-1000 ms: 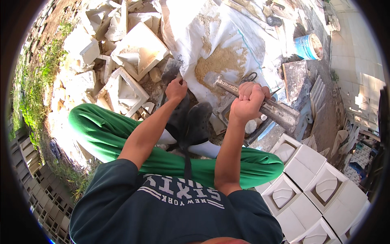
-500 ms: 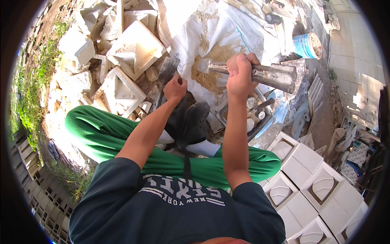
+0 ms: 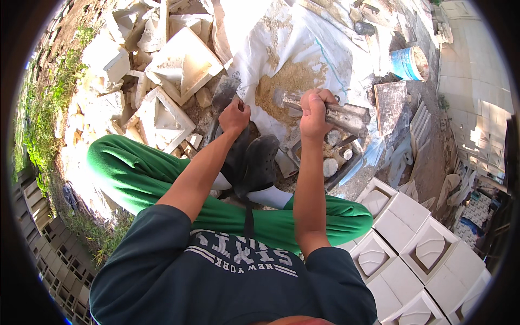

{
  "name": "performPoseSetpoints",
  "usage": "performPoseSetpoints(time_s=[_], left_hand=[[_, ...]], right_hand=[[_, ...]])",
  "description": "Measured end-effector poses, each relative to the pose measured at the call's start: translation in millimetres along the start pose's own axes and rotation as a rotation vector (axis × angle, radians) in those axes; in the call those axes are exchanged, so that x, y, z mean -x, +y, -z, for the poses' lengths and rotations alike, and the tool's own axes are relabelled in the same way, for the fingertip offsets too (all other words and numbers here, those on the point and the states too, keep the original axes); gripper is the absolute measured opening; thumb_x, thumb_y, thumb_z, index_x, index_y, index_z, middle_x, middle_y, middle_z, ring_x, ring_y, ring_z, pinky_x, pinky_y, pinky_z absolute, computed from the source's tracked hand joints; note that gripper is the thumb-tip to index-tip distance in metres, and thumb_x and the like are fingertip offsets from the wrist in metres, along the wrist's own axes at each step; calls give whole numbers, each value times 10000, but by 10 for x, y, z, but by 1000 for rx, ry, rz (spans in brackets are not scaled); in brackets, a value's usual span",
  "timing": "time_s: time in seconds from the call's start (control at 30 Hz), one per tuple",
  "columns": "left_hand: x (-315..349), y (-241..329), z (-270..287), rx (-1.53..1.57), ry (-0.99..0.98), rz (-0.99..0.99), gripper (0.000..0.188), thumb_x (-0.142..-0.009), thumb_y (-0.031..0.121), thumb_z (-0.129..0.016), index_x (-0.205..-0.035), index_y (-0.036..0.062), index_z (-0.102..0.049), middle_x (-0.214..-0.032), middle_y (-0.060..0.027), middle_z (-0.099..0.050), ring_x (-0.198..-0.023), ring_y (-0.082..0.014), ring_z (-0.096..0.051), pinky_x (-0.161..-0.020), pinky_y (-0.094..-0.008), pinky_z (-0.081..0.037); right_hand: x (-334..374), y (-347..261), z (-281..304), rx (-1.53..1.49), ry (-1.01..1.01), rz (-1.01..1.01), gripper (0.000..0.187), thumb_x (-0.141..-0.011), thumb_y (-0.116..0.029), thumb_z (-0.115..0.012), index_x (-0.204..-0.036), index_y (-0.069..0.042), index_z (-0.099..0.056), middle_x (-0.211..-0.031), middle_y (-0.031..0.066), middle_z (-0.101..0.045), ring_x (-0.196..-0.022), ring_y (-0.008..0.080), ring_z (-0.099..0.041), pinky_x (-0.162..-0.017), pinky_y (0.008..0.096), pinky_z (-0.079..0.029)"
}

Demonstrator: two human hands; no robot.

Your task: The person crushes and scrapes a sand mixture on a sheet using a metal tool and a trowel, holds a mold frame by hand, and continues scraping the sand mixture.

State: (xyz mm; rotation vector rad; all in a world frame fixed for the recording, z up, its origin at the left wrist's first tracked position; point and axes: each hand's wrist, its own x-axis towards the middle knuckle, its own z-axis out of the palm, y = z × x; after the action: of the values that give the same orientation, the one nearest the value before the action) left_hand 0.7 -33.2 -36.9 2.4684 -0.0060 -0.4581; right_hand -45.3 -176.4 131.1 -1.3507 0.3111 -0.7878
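Observation:
My right hand (image 3: 316, 111) is closed round a worn hand tool (image 3: 349, 119), with a narrow flat end pointing left over the sand and a thick grey-brown butt sticking out to the right. My left hand (image 3: 234, 116) is closed, its fingertips at the edge of a dark grey flat slab (image 3: 225, 91); what it grips, if anything, is hidden. Below lie my crossed feet in black clogs (image 3: 261, 160). A pile of tan sand (image 3: 290, 86) rests on a white sheet (image 3: 319, 59) ahead. Under my right wrist stands a tray of pale cylinders (image 3: 331, 167).
Broken white cast blocks (image 3: 184, 65) heap up on the left. A blue bucket (image 3: 403, 64) lies tipped at the far right, near a dirty board (image 3: 391, 105). Rows of white moulded blocks (image 3: 401, 227) stand at the near right. Grass (image 3: 54, 103) grows along the left side.
My right hand has come down a little with the tool, whose butt has shifted left and lower, uncovering the board. My left hand has hardly moved.

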Motion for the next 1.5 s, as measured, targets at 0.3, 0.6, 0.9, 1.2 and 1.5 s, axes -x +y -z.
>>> performPoseSetpoints(time_s=[0.3,0.6,0.9,1.2,1.5], left_hand=[[3,-90,9,-6,28,-1,212,-774,326,-590,-832,124,-619,-784,-77,-673,-761,-298,-648,-680,-409,-489],[13,-31,-44,55,55,-18,194,-777,310,-586,-830,125,-608,-765,-72,-672,-752,-294,-649,-680,-412,-491],[-11,-99,58,25,47,10,195,-784,316,-586,-843,131,-602,-785,-65,-675,-767,-290,-652,-686,-411,-495],[4,-124,-42,-8,26,8,197,-795,319,-582,-878,147,-628,-810,-55,-681,-776,-281,-653,-696,-402,-494],[6,-15,-60,21,47,-2,190,-785,316,-592,-881,158,-637,-799,-50,-682,-779,-278,-656,-703,-399,-497]], right_hand=[[-270,-311,-16,-114,16,-97,321,-802,-7,-463,-574,-127,-271,-460,-20,-285,-413,83,-235,-437,269,-237],[-201,716,-36,145,-55,-87,284,-796,-2,-481,-566,-87,-338,-508,-16,-333,-455,81,-290,-457,266,-260],[-245,-371,-290,-51,-148,-57,297,-793,-6,-469,-565,-93,-299,-481,-4,-325,-451,80,-272,-443,265,-249],[-176,423,-227,-56,38,-195,286,-808,-22,-494,-587,-95,-327,-503,-9,-360,-442,81,-291,-441,259,-251],[-52,602,-113,16,108,-75,278,-784,15,-496,-573,-96,-353,-493,-5,-377,-428,84,-338,-429,252,-286]])
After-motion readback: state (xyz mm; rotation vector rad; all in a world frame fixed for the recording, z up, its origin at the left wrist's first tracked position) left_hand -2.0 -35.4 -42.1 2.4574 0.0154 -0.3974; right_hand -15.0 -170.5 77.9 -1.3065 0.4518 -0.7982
